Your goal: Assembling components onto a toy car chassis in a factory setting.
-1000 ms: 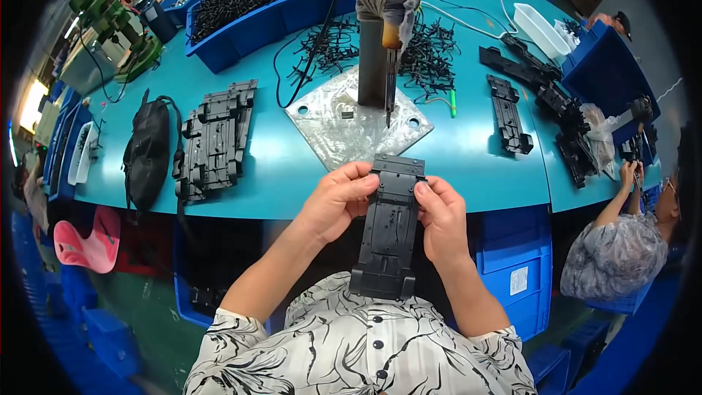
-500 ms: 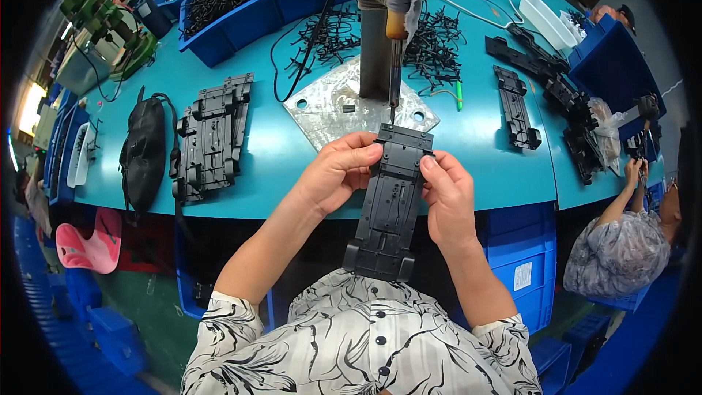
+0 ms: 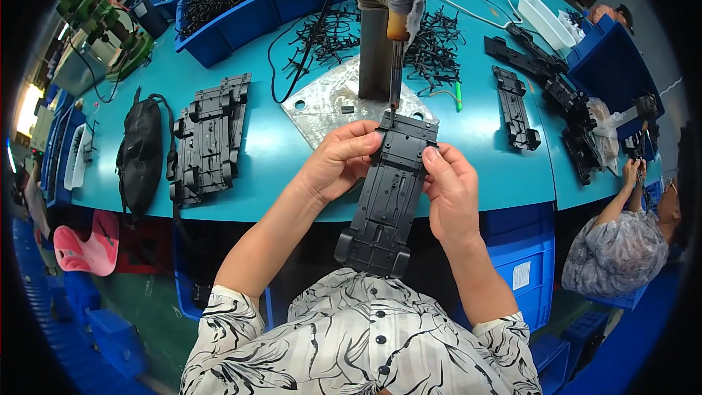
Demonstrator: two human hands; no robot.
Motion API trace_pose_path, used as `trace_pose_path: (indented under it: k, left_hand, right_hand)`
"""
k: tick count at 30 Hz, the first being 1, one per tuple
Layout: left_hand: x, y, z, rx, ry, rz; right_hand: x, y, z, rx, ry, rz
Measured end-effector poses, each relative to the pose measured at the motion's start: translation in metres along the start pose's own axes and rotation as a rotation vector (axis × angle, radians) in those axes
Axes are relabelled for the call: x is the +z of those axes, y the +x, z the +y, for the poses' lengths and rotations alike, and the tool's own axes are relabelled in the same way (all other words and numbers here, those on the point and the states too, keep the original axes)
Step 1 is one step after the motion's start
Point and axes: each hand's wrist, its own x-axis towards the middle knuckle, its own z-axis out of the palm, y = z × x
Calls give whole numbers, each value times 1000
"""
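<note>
Between my two hands is a black plastic toy-car chassis (image 3: 384, 201), long and flat, its near end over my lap. My left hand (image 3: 338, 157) pinches its far left edge, thumb on top. On the far right edge my right hand (image 3: 451, 186) grips with the thumb on top and the fingers curled beneath. A soldering iron (image 3: 395, 77) hangs tip down from a metal post (image 3: 374, 55) wrapped with cloth. Its tip meets or nearly meets the chassis's far left corner; actual contact is too small to tell. Below the post lies a scuffed metal base plate (image 3: 322, 106).
Stacked chassis (image 3: 208, 143) and a black pouch (image 3: 140, 153) lie left. Behind, a blue bin (image 3: 241, 33) holds small black parts; loose black parts (image 3: 431, 47) flank the post. Right are another chassis (image 3: 516, 107), a green pen (image 3: 459, 95) and a co-worker (image 3: 618, 249).
The chassis has turned slightly, its far end shifting right and away and its near end left. Its far left corner is now at the iron's tip. Both hands keep their hold.
</note>
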Motion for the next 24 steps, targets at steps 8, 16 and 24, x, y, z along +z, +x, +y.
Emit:
trace_pose_path:
  k: [8,16,24]
  left_hand:
    - [-1,-1,-1,-12,-14,13]
    - [-3,1,-2,-10,-31,6]
    - [-7,3,-5,-11,-45,-2]
  right_hand:
    - [3,0,-2,-3,-17,0]
    - [8,-2,-8,21,27,5]
    - [9,-2,-10,21,42,-5]
